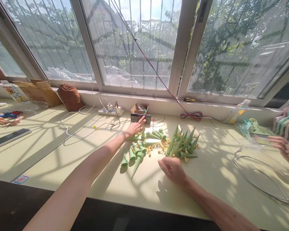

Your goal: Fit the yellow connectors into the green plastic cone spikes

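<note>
My left hand (135, 127) reaches forward with fingers stretched out, the fingertips at the screen of a smartphone (135, 118). The phone stands on its long side against a small cardboard box (146, 109). My right hand (173, 169) rests near the table with its fingers curled in; whatever they may hold is hidden. Just beyond it lies a pile of green pointed cones (183, 141) with small yellow pegs among them. More hollow green cones (132, 154) stand and lie below my left hand. Loose yellow pegs (149, 150) are scattered between the two groups.
Behind the phone stands a power strip (110, 111) with cables. A brown pouch (69, 97) and an open carton (42, 91) sit at the left. To the right are a bottle (239, 110), a coiled white cable (252, 173) and another person's hand (284, 147).
</note>
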The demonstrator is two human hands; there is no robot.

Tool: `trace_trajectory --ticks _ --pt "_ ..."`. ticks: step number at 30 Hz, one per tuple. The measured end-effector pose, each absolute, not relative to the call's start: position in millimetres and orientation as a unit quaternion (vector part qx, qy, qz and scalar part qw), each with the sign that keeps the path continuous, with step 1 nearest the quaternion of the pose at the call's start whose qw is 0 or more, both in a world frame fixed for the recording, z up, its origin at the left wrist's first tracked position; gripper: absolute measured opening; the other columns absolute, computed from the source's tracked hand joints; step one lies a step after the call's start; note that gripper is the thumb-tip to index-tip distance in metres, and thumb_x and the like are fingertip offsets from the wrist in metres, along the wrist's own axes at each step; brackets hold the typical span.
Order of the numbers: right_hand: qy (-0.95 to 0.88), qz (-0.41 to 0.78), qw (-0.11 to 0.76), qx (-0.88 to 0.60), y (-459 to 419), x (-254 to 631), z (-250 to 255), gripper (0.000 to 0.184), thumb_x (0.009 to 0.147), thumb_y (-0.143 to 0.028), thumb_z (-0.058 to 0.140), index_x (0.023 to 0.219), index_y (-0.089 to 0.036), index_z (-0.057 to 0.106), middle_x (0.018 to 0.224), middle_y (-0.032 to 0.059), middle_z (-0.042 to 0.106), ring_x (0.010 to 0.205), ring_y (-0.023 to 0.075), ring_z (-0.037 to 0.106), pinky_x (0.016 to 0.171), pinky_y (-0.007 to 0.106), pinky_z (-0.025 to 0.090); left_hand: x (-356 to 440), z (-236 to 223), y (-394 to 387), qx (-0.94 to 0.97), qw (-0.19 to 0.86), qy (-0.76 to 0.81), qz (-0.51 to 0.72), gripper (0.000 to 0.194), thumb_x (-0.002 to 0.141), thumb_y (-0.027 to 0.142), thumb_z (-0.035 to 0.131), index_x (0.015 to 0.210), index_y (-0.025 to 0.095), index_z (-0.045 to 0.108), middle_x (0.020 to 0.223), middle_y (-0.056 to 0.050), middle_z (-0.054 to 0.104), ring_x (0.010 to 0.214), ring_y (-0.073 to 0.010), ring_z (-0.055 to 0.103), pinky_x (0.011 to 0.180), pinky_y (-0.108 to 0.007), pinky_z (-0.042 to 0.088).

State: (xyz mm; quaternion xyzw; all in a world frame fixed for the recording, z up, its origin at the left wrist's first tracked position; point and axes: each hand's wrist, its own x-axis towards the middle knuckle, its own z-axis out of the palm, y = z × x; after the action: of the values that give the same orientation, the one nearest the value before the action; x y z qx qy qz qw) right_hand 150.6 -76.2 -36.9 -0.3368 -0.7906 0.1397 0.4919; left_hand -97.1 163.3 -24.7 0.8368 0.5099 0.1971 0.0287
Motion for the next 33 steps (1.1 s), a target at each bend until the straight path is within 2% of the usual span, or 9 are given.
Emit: trace_trajectory --ticks 6,11,18,21,25,29,31,33 --pt "-0.791 0.142 0.490 -0.339 -76 151 -38 0.041 0.093 -0.019 0.047 0.057 -0.020 0.029 0.053 -0.0062 0.025 0.048 0.0078 0.024 0.047 0.024 0.023 -99 -29 166 0.855 0.016 0.499 0.139 0.060 0.091 0.042 0.048 0.149 0.026 0.039 0.162 -0.014 0.022 0.083 -0.0256 0.066 0.070 -0.036 0.047" --pt "-0.790 0.144 0.490 -0.340 -75 151 -38 0.041 0.094 -0.020 0.047 0.057 -0.020 0.029 0.053 -0.0062 0.026 0.047 0.0077 0.025 0.047 0.024 0.024 -99 -31 168 0.856 0.012 0.501 0.130 0.062 0.092 0.041 0.049 0.151 0.024 0.037 0.160 -0.015 0.025 0.081 -0.0248 0.065 0.070 -0.035 0.046" --pt "-0.792 0.146 0.490 -0.334 -75 151 -38 0.042 0.094 -0.020 0.046 0.057 -0.020 0.026 0.053 -0.0063 0.024 0.047 0.0077 0.023 0.047 0.024 0.023 -99 -28 166 0.859 0.009 0.495 0.130 0.062 0.092 0.038 0.046 0.151 0.022 0.036 0.161 -0.015 0.022 0.081 -0.0246 0.064 0.068 -0.036 0.046" --pt "-0.792 0.145 0.490 -0.332 -75 151 -37 0.043 0.095 -0.022 0.045 0.057 -0.021 0.025 0.053 -0.0064 0.023 0.047 0.0078 0.022 0.046 0.024 0.022 -99 -27 163 0.862 0.007 0.488 0.137 0.063 0.091 0.038 0.046 0.151 0.023 0.036 0.160 -0.015 0.025 0.083 -0.0249 0.064 0.071 -0.036 0.048" --pt "-0.790 0.142 0.494 -0.334 -75 151 -35 0.043 0.095 -0.022 0.045 0.058 -0.021 0.023 0.054 -0.0063 0.022 0.047 0.0079 0.022 0.046 0.024 0.022 -102 -21 154 0.865 -0.005 0.477 0.154 0.062 0.090 0.033 0.047 0.150 0.023 0.037 0.155 -0.012 0.037 0.093 -0.0272 0.066 0.078 -0.037 0.050" --pt "-0.788 0.146 0.497 -0.332 -75 151 -35 0.042 0.095 -0.020 0.046 0.059 -0.021 0.023 0.054 -0.0064 0.022 0.048 0.0078 0.021 0.047 0.024 0.022 -111 -9 141 0.859 -0.033 0.477 0.183 0.055 0.088 0.023 0.048 0.142 0.017 0.048 0.143 -0.015 0.053 0.098 -0.0288 0.067 0.079 -0.036 0.052" --pt "-0.789 0.145 0.498 -0.331 -75 151 -36 0.042 0.094 -0.020 0.046 0.059 -0.021 0.023 0.054 -0.0065 0.022 0.048 0.0078 0.021 0.047 0.024 0.022 -117 -1 131 0.849 -0.049 0.485 0.204 0.044 0.090 0.019 0.043 0.131 0.014 0.057 0.125 -0.017 0.065 0.092 -0.0278 0.069 0.074 -0.036 0.053" --pt "-0.789 0.142 0.497 -0.331 -75 151 -37 0.042 0.094 -0.020 0.046 0.059 -0.021 0.022 0.054 -0.0065 0.022 0.048 0.0078 0.021 0.047 0.024 0.022 -122 8 117 0.840 -0.062 0.490 0.223 0.036 0.092 0.018 0.037 0.116 0.014 0.064 0.098 -0.015 0.072 0.078 -0.0249 0.069 0.067 -0.035 0.053"
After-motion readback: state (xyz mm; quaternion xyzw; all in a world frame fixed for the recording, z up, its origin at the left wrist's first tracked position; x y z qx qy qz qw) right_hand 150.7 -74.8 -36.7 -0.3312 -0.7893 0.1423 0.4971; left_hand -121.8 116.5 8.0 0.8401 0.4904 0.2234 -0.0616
